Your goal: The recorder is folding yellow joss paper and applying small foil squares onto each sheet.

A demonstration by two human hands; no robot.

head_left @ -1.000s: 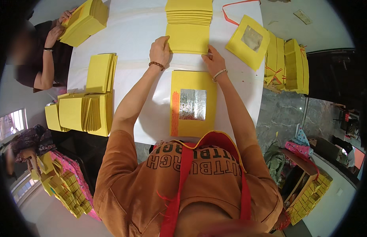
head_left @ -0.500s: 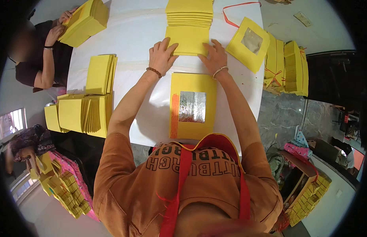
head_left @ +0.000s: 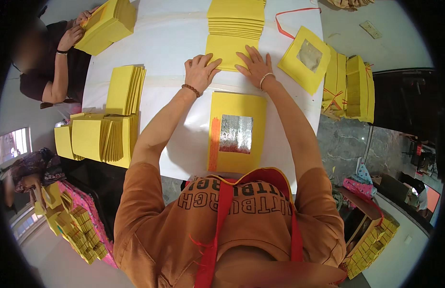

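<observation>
My left hand [head_left: 199,75] rests at the near left corner of a folded yellow paper packet [head_left: 225,47], thumb and fingertips at its edge, fingers apart. Over the packet's right part, my right hand [head_left: 256,68] lies with its fingers spread on the paper. Just beyond is a fanned row of yellow paper packets [head_left: 235,21], overlapping one another. Nearer my body lies a yellow sheet [head_left: 257,108] bearing a silver foil square [head_left: 236,134] and an orange strip along its left side.
More yellow packets [head_left: 122,91] stand stacked on the white table [head_left: 172,48] at left. Right of my hands are a foil-patterned yellow packet [head_left: 292,57] and a red cord [head_left: 277,21]. Tied yellow bundles [head_left: 359,91] stand beyond. A co-worker's hands [head_left: 74,36] hold a yellow stack.
My right hand has moved from the packet's right edge onto its surface, fingers stretching further over it. My left hand stays by the left corner. The whole view has shifted slightly.
</observation>
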